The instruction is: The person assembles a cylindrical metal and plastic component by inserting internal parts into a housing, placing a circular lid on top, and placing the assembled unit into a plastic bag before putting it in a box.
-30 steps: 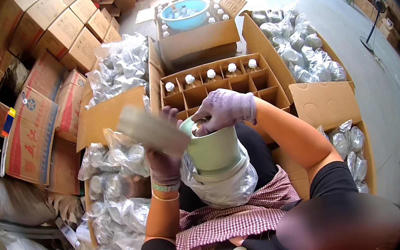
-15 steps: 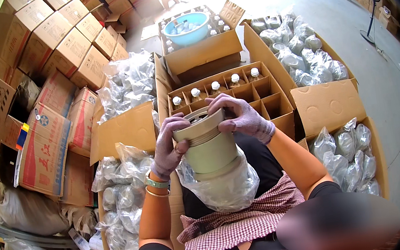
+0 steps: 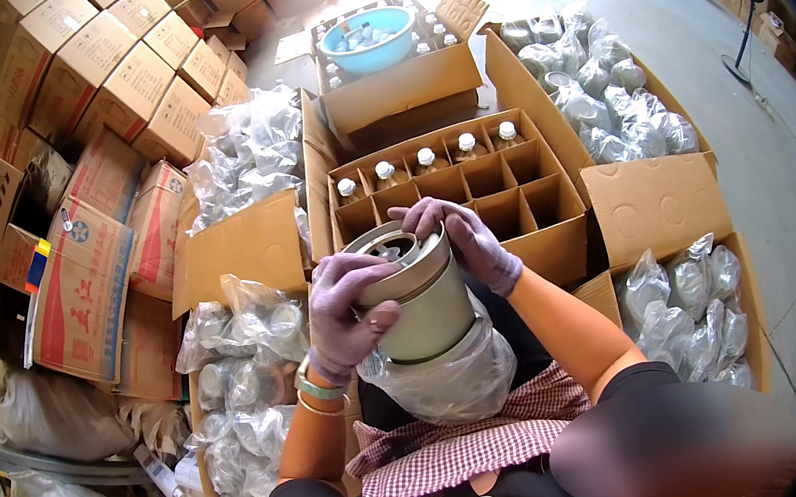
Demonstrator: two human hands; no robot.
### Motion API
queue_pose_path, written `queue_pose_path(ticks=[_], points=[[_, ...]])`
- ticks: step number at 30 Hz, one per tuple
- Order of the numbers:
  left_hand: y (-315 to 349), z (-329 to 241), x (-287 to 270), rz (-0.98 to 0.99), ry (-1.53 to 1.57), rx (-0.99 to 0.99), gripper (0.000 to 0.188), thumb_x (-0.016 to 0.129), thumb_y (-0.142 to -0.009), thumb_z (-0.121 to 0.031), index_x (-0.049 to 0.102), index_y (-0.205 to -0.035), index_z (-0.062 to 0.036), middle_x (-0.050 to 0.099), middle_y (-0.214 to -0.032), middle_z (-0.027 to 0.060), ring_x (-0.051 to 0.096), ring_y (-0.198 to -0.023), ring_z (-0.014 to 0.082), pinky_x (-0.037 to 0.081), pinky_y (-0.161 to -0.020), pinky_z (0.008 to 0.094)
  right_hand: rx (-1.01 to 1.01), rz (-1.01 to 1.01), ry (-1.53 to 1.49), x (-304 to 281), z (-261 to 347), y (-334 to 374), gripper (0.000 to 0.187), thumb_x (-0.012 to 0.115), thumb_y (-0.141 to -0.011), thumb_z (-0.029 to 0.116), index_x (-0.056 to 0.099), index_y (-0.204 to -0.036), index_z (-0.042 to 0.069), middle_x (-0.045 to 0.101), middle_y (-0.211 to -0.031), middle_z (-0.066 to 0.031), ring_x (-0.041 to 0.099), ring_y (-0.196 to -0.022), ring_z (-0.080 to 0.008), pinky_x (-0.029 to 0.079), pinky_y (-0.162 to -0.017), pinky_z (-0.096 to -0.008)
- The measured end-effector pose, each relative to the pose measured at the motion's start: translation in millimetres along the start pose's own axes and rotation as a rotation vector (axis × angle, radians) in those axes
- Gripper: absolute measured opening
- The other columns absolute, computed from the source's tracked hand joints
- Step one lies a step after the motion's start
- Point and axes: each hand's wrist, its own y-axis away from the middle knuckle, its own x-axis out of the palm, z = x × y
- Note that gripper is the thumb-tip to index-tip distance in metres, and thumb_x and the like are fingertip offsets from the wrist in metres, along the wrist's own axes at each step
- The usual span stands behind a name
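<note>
A grey-green cylindrical container [image 3: 426, 323] stands upright against my lap, with its lower part inside a clear plastic bag [image 3: 455, 379]. A wide grey ring-shaped collar [image 3: 417, 277] sits at its top, around a dark round opening with a small pale piece in it. My left hand [image 3: 348, 310], in a purple glove, is curled over the collar's left side, its thumb against the front. The fingers of my gloved right hand [image 3: 468, 242] bend over the collar's far right edge. Part of that grip is hidden behind the rim.
Ahead stands a divided carton [image 3: 520, 255] with a row of white-capped bottles [image 3: 426, 161]. Beyond it, a blue basin [image 3: 373, 59] rests on another carton of bottles. Open cartons of bagged items [image 3: 251, 389] flank me on both sides. Stacked boxes [image 3: 136, 92] rise at the left.
The container has tipped more upright, and the collar's top opening shows more. My left hand has shifted further over the rim; my right hand has moved slightly down and left.
</note>
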Motion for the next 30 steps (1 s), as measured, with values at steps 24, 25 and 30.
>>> queue_pose_path(ticks=[24, 25, 30], points=[[7, 53, 47, -0.256, 0.792, -0.224, 0.048, 0.036, -0.111, -0.042, 0.051, -0.081, -0.0070, 0.061, -0.096, 0.0111, 0.057, -0.105, 0.0264, 0.037, -0.115, 0.0459, -0.125, -0.170, 0.543, 49, 61, 13, 0.014, 0.074, -0.084, 0.015, 0.069, -0.082, 0.002, 0.070, -0.094, -0.0081, 0.062, -0.110, -0.0285, 0.046, -0.103, -0.0418], [12, 45, 43, -0.293, 0.631, -0.262, 0.049, 0.035, -0.111, -0.040, 0.053, -0.082, -0.0049, 0.063, -0.097, 0.0120, 0.058, -0.102, 0.0258, 0.039, -0.112, 0.0444, -0.047, -0.164, 0.440, 39, 52, 10, 0.014, 0.070, -0.086, 0.014, 0.069, -0.081, 0.001, 0.071, -0.095, -0.0085, 0.062, -0.113, -0.0278, 0.045, -0.106, -0.0413], [8, -30, 46, -0.214, -0.276, -0.214, 0.030, 0.058, -0.103, -0.036, 0.062, -0.093, -0.0076, 0.059, -0.093, 0.0115, 0.056, -0.096, 0.0278, 0.043, -0.094, 0.0384, 0.165, -0.066, -0.472, 8, -5, -6, 0.031, 0.057, -0.096, 0.028, 0.064, -0.075, 0.006, 0.065, -0.091, -0.0080, 0.058, -0.126, -0.0346, 0.037, -0.119, -0.0465]])
